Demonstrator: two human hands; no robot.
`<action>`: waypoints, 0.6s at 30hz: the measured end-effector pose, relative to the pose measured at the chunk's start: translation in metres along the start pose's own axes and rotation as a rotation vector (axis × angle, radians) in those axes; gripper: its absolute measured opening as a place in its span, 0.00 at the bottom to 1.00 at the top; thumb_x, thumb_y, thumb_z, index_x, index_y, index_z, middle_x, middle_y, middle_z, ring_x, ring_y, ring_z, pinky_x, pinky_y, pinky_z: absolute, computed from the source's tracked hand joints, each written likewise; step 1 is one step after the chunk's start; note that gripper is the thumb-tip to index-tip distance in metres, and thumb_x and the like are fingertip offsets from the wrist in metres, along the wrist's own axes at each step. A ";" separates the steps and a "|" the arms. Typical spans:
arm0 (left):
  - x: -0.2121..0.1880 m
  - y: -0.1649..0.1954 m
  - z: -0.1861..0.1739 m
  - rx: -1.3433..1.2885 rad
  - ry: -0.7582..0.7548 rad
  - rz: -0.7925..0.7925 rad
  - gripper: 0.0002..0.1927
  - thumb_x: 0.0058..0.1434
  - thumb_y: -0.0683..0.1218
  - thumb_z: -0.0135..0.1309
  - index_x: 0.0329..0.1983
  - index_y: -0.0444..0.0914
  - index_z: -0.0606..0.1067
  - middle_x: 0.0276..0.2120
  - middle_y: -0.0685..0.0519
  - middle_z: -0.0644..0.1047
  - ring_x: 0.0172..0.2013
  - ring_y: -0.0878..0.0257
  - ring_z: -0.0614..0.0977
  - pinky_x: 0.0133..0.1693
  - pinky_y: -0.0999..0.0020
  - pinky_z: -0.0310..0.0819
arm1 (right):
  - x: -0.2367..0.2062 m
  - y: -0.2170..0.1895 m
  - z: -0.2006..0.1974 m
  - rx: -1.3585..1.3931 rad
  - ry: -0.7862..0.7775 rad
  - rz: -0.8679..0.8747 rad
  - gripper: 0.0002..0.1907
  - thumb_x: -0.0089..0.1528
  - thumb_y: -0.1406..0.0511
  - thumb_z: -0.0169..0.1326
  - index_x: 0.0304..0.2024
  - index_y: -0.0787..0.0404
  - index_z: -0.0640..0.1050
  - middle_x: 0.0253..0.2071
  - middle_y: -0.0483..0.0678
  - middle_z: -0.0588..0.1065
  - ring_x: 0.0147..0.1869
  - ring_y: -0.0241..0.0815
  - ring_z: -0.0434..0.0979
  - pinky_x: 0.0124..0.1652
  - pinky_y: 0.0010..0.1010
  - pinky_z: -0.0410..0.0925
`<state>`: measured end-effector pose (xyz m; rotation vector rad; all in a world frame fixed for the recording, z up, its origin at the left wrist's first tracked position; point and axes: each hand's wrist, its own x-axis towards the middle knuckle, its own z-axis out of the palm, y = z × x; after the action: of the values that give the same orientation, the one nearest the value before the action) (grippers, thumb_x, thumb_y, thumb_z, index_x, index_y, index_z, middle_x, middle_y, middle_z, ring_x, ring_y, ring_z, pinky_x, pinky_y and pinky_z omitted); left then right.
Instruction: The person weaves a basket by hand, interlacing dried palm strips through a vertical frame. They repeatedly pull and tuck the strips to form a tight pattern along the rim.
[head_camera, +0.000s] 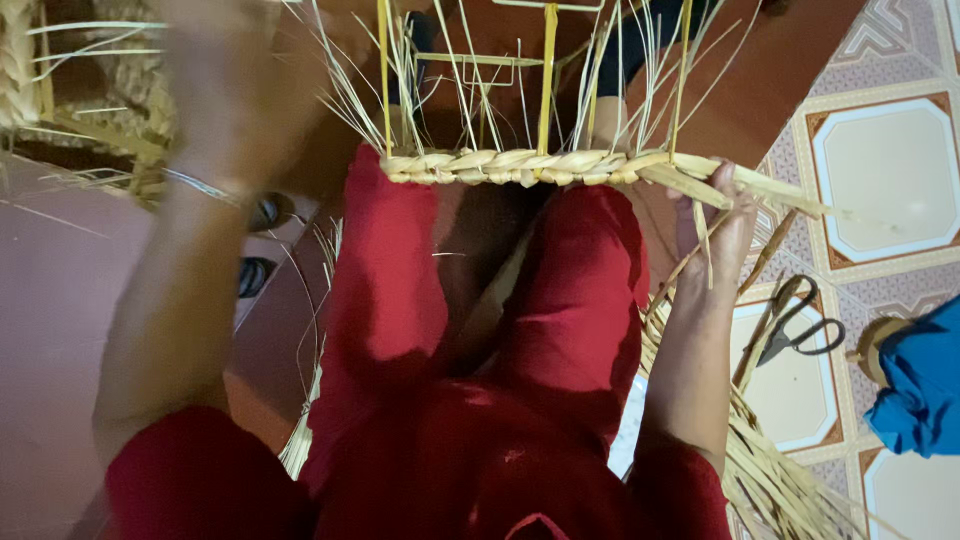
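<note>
- The step in hand looks like braiding a straw band (520, 165) along a thin yellow frame (547, 70); the band runs across above the person's knees in red trousers (480, 330), with loose straw ends sticking up behind it.
- The right hand (722, 225) is closed around the right end of the band, where flat strips (770, 190) run out past the frame toward the tiled floor (890, 170).
- The left hand (215, 90) is raised at the upper left and blurred; I cannot tell how far open it is or whether it holds a strand. A thin bangle sits at its wrist.
- To judge by this, the next move calls for a firm grip on the braid end while a fresh strand is folded over.
- A bundle of straw (770, 470) lies by the right leg, scissors (800, 325) just beyond it on the floor.
- A blue sleeve (920, 385) shows at the right edge, and another woven piece (60, 90) at the upper left.
</note>
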<state>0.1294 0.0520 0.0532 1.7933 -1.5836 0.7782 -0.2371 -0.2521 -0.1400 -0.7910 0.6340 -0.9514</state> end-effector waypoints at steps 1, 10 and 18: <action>-0.007 0.015 0.012 -0.100 0.025 0.063 0.07 0.68 0.40 0.60 0.32 0.36 0.78 0.25 0.46 0.76 0.25 0.54 0.79 0.29 0.60 0.73 | 0.001 -0.001 -0.001 -0.015 -0.018 0.000 0.10 0.73 0.65 0.54 0.46 0.69 0.77 0.39 0.57 0.79 0.37 0.50 0.82 0.39 0.40 0.77; -0.015 0.127 0.102 -0.650 -0.244 -0.123 0.04 0.69 0.38 0.58 0.43 0.32 0.80 0.41 0.49 0.78 0.41 0.56 0.82 0.43 0.64 0.79 | 0.006 -0.036 -0.004 -0.536 -0.056 -0.143 0.09 0.71 0.67 0.57 0.44 0.68 0.81 0.35 0.49 0.80 0.36 0.39 0.81 0.40 0.29 0.74; -0.005 0.203 0.213 -1.003 -0.350 -0.269 0.17 0.64 0.38 0.58 0.56 0.31 0.73 0.50 0.48 0.71 0.41 0.61 0.81 0.44 0.71 0.83 | -0.016 -0.072 0.038 -1.052 -0.195 -0.552 0.04 0.65 0.74 0.63 0.43 0.67 0.85 0.38 0.52 0.83 0.38 0.38 0.83 0.39 0.28 0.76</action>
<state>-0.0667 -0.1279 -0.0734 1.3349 -1.4750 -0.4461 -0.2478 -0.2519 -0.0574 -2.0474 0.7525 -0.9840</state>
